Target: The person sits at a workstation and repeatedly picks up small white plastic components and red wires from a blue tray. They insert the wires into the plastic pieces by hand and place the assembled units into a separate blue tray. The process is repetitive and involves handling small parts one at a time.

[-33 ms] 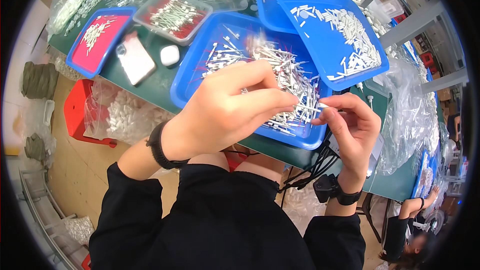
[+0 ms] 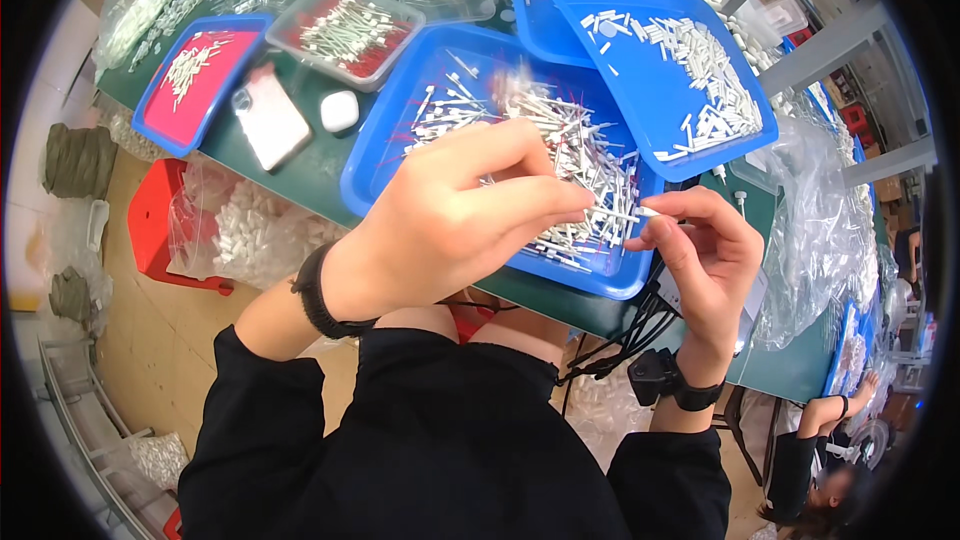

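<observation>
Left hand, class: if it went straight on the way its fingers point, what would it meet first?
Probably the right hand, just beyond the thin white stick that the left hand pinches, though depth is unclear.

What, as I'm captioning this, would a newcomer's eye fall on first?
Probably the left hand and right hand at centre, with a slim white piece between their fingertips above a blue tray of white sticks. Then perhaps the upper-right tray of short white pieces, and the pink-bottomed tray at left.
</observation>
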`<action>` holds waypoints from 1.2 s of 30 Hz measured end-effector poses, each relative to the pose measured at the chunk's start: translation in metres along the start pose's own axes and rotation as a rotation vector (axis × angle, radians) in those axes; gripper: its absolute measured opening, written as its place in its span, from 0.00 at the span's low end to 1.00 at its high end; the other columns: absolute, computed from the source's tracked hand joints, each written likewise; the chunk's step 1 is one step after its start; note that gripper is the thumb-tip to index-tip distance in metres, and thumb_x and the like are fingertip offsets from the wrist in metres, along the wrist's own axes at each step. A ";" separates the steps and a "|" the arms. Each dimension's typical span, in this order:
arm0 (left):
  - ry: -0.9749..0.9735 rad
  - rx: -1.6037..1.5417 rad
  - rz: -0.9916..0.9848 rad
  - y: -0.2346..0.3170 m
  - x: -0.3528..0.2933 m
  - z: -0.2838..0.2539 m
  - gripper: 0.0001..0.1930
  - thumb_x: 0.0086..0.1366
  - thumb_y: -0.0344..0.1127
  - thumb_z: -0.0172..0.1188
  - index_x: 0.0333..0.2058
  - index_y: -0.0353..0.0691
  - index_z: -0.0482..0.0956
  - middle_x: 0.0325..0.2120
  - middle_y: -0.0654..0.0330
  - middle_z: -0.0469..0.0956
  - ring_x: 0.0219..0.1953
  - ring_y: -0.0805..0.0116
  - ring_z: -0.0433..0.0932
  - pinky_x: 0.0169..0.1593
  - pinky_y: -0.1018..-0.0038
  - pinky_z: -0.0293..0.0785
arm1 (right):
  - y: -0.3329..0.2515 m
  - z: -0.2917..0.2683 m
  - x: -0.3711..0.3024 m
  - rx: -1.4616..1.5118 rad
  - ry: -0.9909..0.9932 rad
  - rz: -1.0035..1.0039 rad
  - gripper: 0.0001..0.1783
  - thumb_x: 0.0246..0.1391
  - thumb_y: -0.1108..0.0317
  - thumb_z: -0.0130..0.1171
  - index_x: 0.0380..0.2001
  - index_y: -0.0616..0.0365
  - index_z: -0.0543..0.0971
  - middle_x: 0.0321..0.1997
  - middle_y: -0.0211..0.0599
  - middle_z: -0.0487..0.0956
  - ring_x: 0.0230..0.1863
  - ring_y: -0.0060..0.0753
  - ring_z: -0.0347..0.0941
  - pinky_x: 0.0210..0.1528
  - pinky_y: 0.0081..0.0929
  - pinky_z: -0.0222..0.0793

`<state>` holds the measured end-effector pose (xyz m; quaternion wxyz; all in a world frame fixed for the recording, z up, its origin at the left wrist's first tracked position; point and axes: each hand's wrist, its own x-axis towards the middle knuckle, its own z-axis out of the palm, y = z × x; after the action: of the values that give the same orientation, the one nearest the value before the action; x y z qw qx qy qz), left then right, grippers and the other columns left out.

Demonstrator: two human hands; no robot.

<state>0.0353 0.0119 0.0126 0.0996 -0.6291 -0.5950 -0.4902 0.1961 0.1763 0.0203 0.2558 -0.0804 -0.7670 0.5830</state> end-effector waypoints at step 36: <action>0.006 -0.088 -0.216 0.002 -0.011 0.007 0.08 0.51 0.18 0.63 0.31 0.34 0.82 0.26 0.56 0.82 0.28 0.68 0.83 0.32 0.79 0.77 | 0.002 0.033 0.010 -0.811 -0.052 -0.585 0.13 0.36 0.78 0.64 0.31 0.60 0.79 0.22 0.31 0.76 0.24 0.30 0.73 0.25 0.25 0.67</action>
<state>0.0420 0.0092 0.0022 0.0202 -0.5637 -0.6368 -0.5256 0.1710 0.1533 0.0151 0.3377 0.0596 -0.9283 0.1436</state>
